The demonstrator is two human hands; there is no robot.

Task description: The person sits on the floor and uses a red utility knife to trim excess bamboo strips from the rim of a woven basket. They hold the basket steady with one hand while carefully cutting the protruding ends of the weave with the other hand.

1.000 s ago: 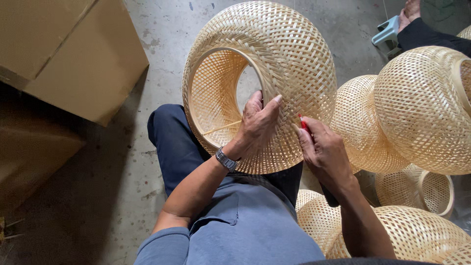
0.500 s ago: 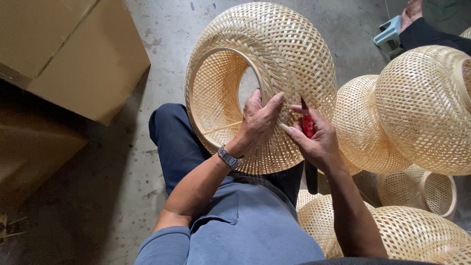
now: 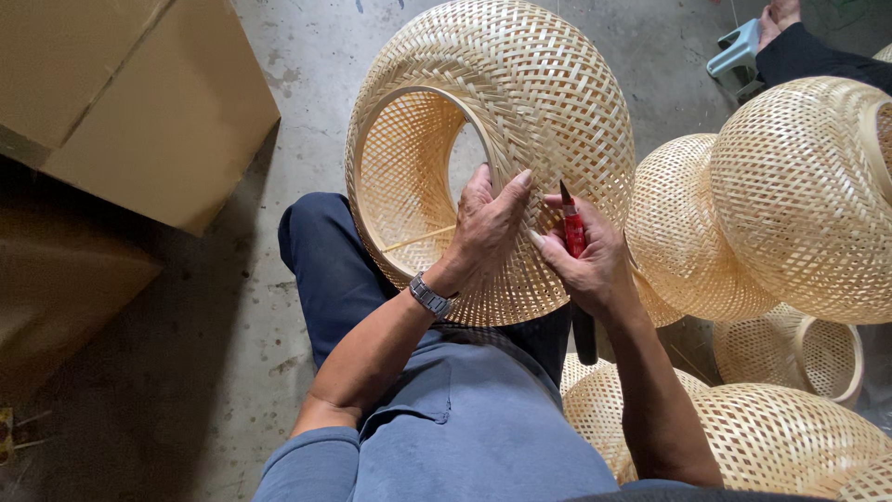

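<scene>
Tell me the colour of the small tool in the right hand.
Red, with a dark tip; the tool sits in the right hand, seen in the head view.

A large woven bamboo lampshade (image 3: 520, 121) fills the upper centre of the frame, pale straw in colour, round and bulging, with an open lattice weave. It is tipped on its side on the person's lap, its wide circular opening and smooth hoop rim turned to the left. A small red-handled cutting tool (image 3: 573, 228) with a dark tip stands nearly upright against the shade's lower right flank.
</scene>
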